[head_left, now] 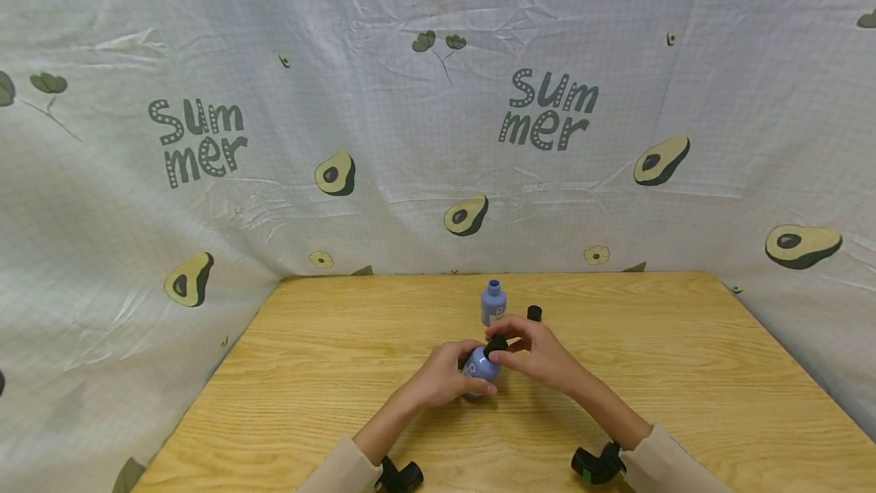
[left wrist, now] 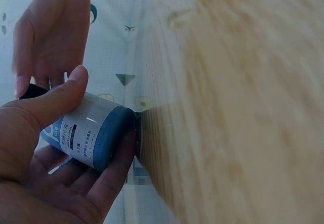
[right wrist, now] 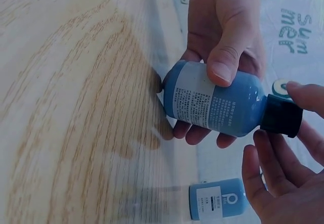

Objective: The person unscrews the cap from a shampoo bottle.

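My left hand (head_left: 443, 380) grips a blue bottle (head_left: 484, 364) with a white printed label (right wrist: 192, 100), thumb on one side and fingers round the other. In the head view the bottle leans to the right, close over the table. A black cap (right wrist: 281, 115) sits at its neck, and my right hand (head_left: 537, 356) pinches this cap between thumb and fingers. Behind the hands, a second blue bottle (head_left: 493, 303) stands upright with its neck uncapped. Another black cap (head_left: 534, 313) is just beyond my right hand, its lower part hidden.
The wooden table (head_left: 328, 371) reaches back to a hanging white sheet (head_left: 390, 112) printed with avocados and lettering, which also runs along both sides. A black device (head_left: 598, 464) is strapped at the right wrist, and another (head_left: 400, 476) at the left.
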`<state>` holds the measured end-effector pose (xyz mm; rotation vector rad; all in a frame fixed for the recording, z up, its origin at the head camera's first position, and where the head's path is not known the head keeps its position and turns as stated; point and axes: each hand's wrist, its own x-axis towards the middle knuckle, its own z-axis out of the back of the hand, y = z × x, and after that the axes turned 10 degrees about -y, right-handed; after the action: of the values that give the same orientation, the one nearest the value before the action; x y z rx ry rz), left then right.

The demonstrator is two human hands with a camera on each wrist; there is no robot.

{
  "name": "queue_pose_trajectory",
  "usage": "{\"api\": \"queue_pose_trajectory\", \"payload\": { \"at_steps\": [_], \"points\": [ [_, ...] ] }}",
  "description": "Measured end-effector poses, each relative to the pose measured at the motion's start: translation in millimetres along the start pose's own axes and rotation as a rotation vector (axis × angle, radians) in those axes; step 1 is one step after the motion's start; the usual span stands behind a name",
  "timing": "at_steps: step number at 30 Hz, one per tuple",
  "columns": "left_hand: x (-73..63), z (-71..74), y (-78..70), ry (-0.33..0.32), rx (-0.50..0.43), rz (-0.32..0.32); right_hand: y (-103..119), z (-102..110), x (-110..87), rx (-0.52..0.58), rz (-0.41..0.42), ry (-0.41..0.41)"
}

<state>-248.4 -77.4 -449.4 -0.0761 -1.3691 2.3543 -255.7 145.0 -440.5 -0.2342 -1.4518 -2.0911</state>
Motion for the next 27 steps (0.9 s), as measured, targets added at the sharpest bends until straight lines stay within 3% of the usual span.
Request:
{"api": "queue_pose_trajectory", "payload": {
  "at_steps": [6, 16, 27],
  "points": [
    [-0.3, 0.2, 0.0, 0.001, 0.006, 0.001, -1.3, -0.3, 0.6, -0.015, -0.037, -0.021],
    [-1.0, 0.5, 0.3, -0.005, 0.013, 0.007, 2.3, -0.5, 0.7, 0.024, 0.03, 0.019],
    [-0.6, -0.1, 0.4, -0.003, 0.009, 0.005, 0.4, -0.8, 0.6, -0.018, -0.032, -0.026]
  ]
}}
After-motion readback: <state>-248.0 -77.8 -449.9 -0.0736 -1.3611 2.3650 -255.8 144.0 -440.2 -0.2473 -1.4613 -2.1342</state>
